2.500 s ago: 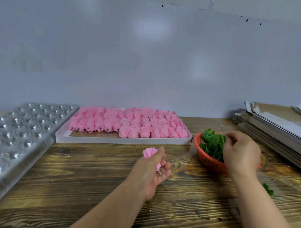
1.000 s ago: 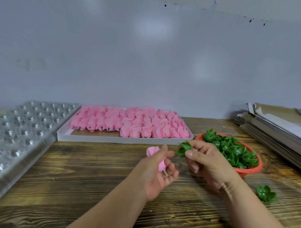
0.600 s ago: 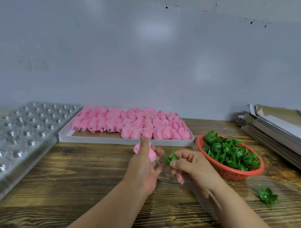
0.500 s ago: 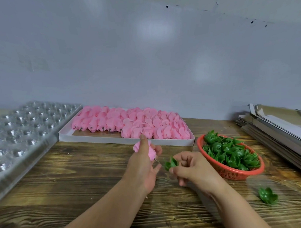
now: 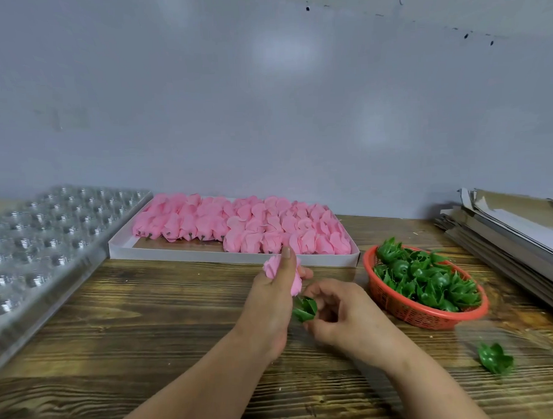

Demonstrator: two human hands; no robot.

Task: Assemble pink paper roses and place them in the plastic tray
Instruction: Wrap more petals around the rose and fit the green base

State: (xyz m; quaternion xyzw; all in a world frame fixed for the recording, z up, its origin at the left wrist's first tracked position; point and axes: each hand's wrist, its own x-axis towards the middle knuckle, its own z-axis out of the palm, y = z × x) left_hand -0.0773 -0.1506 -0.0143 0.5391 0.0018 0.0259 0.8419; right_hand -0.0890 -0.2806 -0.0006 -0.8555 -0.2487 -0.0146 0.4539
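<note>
My left hand [image 5: 272,300] grips a pink paper rose [image 5: 296,282] above the middle of the wooden table, thumb up along its side. My right hand [image 5: 341,316] pinches a green plastic calyx [image 5: 304,308] right at the rose's lower end, touching it. The clear plastic tray [image 5: 41,249] with rows of round cells lies at the left. A white flat box [image 5: 208,257] behind my hands holds several rows of pink rose heads [image 5: 244,226].
An orange basket [image 5: 413,311] full of green calyxes [image 5: 428,279] stands at the right. One loose calyx [image 5: 495,361] lies on the table near the right front. A stack of cardboard sheets [image 5: 514,226] fills the far right. A grey wall closes the back.
My right hand took a green calyx from the basket and brought it left to the rose. My left hand turned the rose so its lower end meets the calyx.
</note>
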